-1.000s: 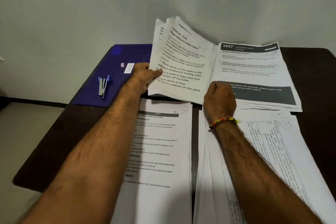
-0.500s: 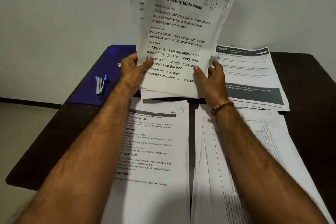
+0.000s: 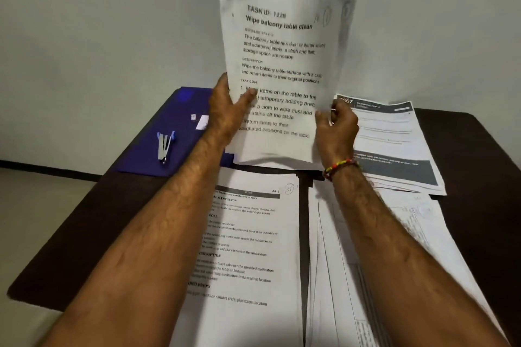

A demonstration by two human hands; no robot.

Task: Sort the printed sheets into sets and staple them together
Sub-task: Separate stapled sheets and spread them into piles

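Note:
I hold a set of printed sheets upright above the table, its top page headed "Wipe balcony table clean". My left hand grips the set's left edge, thumb across the front. My right hand pinches its lower right edge. The bottom edge of the set hangs just over the table and looks blurred. A small blue and silver stapler lies on a blue folder to the left, apart from both hands.
Three other paper stacks lie on the dark table: one with a dark header band at the back right, a text stack at the front centre, and a table-printed stack at the front right. A grey wall stands behind.
The set went from lying tilted on the table to being held upright in both hands. My right hand shifted from the bottom edge to the lower right edge.

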